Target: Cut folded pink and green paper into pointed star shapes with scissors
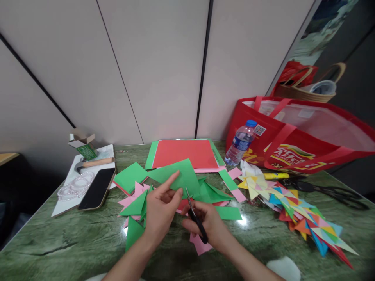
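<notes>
My left hand pinches a sheet of green paper, its index finger lying along the sheet's face. In my right hand is a pair of small scissors with black handles, the blades pointing up at the lower edge of that sheet. Whether the blades touch the paper I cannot tell. Around and beneath my hands lie folded green pieces, pink pieces and a green strip. A square green stack rests left of the held sheet.
Behind are red sheets on green ones. At left lie a phone, beads and a small box. A water bottle, red bag, colourful folded paper and large black scissors occupy the right.
</notes>
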Motion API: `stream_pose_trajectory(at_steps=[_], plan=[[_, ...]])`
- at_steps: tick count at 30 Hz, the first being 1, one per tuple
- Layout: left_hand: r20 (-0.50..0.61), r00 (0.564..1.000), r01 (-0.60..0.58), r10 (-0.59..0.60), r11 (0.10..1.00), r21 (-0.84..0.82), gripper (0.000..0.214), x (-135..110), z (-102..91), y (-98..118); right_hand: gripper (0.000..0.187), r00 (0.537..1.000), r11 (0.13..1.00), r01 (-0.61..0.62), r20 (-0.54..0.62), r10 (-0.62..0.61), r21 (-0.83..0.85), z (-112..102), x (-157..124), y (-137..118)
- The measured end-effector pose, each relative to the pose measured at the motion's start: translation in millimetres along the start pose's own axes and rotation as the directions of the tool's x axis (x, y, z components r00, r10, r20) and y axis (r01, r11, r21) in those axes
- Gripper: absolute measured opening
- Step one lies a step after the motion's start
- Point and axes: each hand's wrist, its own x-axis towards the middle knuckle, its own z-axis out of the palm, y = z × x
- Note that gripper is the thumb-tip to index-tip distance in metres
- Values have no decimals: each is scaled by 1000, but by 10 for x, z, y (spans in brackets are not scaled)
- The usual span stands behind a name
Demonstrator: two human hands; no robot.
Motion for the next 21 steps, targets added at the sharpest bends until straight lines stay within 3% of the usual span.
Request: stream_pose_trajectory(at_steps=[21], plan=[[-44, 998, -43, 45, 998, 51, 42, 90, -115, 37, 35, 999, 999, -13, -30, 14, 37, 12, 22, 113]])
